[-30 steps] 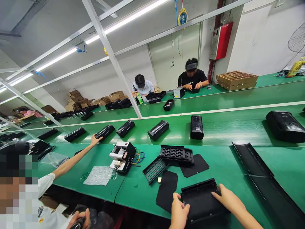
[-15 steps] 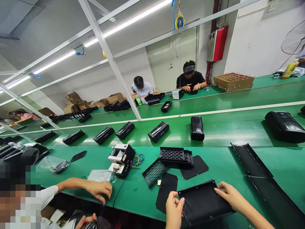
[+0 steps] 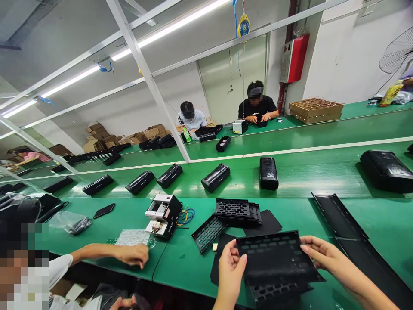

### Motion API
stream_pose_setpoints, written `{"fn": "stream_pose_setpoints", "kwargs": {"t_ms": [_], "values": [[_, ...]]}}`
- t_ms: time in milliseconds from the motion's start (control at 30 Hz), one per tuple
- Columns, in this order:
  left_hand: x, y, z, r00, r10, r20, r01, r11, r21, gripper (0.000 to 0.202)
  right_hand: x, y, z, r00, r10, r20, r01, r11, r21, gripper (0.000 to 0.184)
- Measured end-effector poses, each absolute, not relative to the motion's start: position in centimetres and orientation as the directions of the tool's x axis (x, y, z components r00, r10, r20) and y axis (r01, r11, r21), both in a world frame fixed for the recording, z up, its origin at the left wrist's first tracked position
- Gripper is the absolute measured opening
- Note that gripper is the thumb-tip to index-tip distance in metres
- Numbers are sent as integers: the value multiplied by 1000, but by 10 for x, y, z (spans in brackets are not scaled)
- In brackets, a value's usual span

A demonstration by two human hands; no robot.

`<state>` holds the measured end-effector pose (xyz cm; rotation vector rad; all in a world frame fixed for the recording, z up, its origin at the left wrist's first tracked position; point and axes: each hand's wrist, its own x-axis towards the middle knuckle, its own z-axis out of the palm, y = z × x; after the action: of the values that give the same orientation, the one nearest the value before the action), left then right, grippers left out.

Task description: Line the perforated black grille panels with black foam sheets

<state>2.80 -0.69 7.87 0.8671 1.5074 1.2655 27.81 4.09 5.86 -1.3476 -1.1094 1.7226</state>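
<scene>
Between my two hands is a black slotted panel with a plain dark sheet across much of its face; rows of slots show along its upper part. My left hand pinches its left edge with thumb and fingers. At the right edge, my right hand grips it the same way. Below the panel, another slotted black part shows; I cannot tell whether it is separate. Beyond my hands lie a stack of slotted panels, a single slotted panel and a flat black sheet.
Long curved black panels lie to my right. A small black-and-white machine stands left, near a co-worker's hand. Black speaker-like units line the green conveyor. Two people sit across it.
My hands have raised and tilted the panel, so its slots now show. A slotted part has come into view beneath it. The co-worker's hand at left has curled.
</scene>
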Motion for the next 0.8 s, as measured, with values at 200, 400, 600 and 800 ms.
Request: {"fn": "stream_pose_setpoints", "kwargs": {"t_ms": [200,400,600,800], "values": [[23,-3,64,-293,927,-234,-130,204,970,53,277,35,63,-267,858,-438,-122,-481,-868,33],[24,1,36,-267,928,-259,-185,215,959,67,276,29,46,-331,844,-423,-375,-529,-761,18],[33,5,52,-175,939,-296,-164,269,949,65,288,27,37,-241,850,-469,-502,-522,-689,17],[32,11,55,-191,920,-344,-56,339,939,62,304,29,8,44,831,-555,-678,-384,-628,33]]}}
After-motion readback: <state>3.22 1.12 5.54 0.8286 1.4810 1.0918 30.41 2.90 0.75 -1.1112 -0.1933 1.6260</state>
